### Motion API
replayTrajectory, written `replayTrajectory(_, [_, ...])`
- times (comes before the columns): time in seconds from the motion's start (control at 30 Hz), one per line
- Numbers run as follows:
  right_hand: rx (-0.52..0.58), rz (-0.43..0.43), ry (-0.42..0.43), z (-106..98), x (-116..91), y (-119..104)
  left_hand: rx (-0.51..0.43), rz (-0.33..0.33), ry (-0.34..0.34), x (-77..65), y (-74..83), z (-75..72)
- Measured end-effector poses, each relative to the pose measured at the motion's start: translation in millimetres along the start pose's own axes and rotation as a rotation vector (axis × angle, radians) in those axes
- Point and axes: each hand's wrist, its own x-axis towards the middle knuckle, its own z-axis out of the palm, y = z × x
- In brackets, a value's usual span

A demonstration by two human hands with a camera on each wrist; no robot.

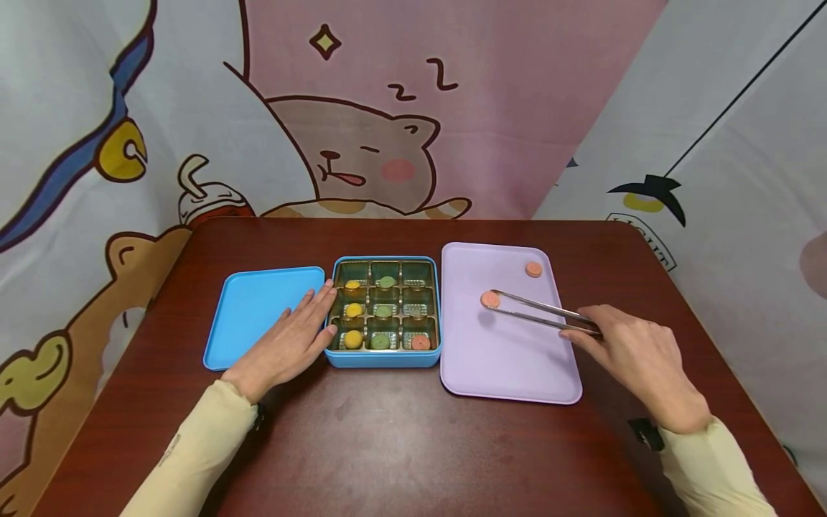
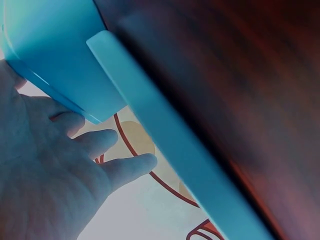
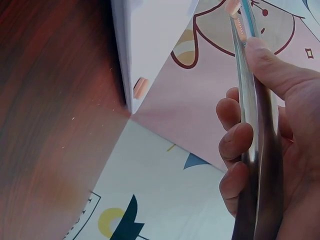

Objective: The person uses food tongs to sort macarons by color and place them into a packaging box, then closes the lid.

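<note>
My right hand (image 1: 636, 355) grips metal tongs (image 1: 543, 310) above the lilac tray (image 1: 510, 373). Between the tong tips is a ridged, round pink-orange piece (image 1: 490, 299), like a small cookie, which also shows in the right wrist view. A second such piece (image 1: 533, 269) lies at the tray's far right corner. With fingers extended, my left hand (image 1: 284, 352) rests against the left side of the blue box (image 1: 381, 361). Inside its gold divided insert, yellow pieces (image 1: 353, 339) fill the left column, green pieces (image 1: 380, 341) the middle, and a pink piece (image 1: 421, 342) sits front right.
A flat blue lid (image 1: 242, 309) lies left of the box, partly under my left hand. The lilac tray stands just right of the box. Behind the dark wooden table (image 1: 388, 445) hangs a printed cartoon curtain (image 1: 504, 108).
</note>
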Motion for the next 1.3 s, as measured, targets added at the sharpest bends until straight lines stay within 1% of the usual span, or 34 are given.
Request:
replayTrajectory(0.23, [0.004,-0.012,0.002,0,5,-5,0.000,0.002,0.007,0.4,-0.3,0.5])
replayTrajectory(0.47, [0.016,-0.007,-0.020,3,11,-15,0.005,0.005,0.008,0.6,-0.4,0.7])
replayTrajectory(0.7, [0.042,-0.053,0.001,6,19,-24,0.002,0.000,0.009,0.7,-0.7,1.5])
replayTrajectory(0.87, [0.058,-0.070,-0.010,7,25,-32,0.001,0.000,0.010,0.7,-0.9,1.9])
replayTrajectory(1.3, [0.056,-0.157,-0.003,11,43,-47,0.006,0.001,0.015,0.9,-1.3,2.2])
